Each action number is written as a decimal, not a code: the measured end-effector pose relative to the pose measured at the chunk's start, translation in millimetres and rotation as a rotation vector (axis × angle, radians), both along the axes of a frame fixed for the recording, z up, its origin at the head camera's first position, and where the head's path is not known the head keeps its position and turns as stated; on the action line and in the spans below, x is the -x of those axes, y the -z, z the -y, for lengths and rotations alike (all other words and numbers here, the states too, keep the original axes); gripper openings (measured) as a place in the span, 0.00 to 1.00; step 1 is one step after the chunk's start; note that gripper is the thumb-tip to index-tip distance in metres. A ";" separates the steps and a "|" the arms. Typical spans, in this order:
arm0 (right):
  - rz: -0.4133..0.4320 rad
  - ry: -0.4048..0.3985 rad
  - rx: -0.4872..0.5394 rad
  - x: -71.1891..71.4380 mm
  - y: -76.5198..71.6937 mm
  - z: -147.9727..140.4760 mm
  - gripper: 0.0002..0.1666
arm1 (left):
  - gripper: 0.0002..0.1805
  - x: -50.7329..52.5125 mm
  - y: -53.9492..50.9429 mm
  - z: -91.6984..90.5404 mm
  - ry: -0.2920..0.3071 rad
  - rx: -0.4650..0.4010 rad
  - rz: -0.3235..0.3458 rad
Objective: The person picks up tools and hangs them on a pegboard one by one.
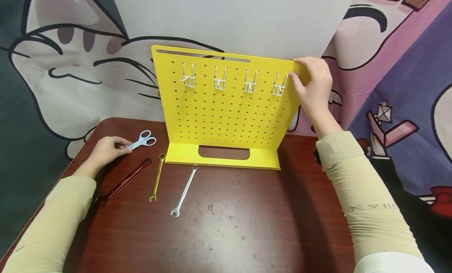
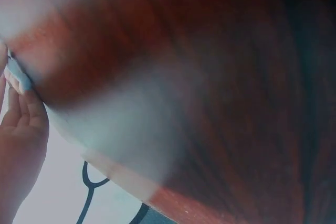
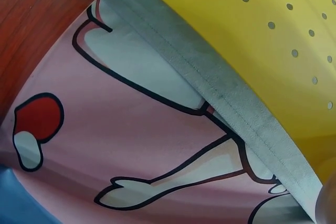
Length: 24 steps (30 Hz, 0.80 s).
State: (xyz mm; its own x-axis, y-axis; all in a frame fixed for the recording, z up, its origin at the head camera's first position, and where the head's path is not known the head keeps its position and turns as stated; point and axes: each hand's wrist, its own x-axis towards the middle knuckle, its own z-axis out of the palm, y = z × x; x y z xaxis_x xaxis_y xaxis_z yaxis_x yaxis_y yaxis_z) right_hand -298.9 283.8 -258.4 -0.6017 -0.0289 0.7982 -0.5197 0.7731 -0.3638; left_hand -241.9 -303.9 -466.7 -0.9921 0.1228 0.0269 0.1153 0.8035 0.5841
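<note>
A yellow pegboard [image 1: 226,120] stands upright on its base at the back of the table, with several white wire hooks [image 1: 250,86] along its upper part. The right hand [image 1: 314,82] grips the board's upper right edge, thumb on the front. At the table's left, the left hand [image 1: 107,149] pinches the blade end of light blue scissors [image 1: 144,139], whose handles point toward the board. In the left wrist view the hand [image 2: 25,129] shows at the left edge with a bit of the scissors [image 2: 20,74]. The right wrist view shows the board's perforated face [image 3: 283,40].
A red wrench [image 1: 123,181], a gold wrench [image 1: 157,179] and a silver wrench [image 1: 184,192] lie on the brown table [image 1: 247,222], in front of and left of the board. A cartoon-print cloth [image 1: 81,80] and a white panel [image 1: 233,22] hang behind.
</note>
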 end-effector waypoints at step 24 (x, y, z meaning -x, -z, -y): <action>-0.007 0.006 -0.028 -0.8 -2.0 -0.7 0.17 | 0.23 -12.5 -13.0 1.4 -0.052 -0.144 0.127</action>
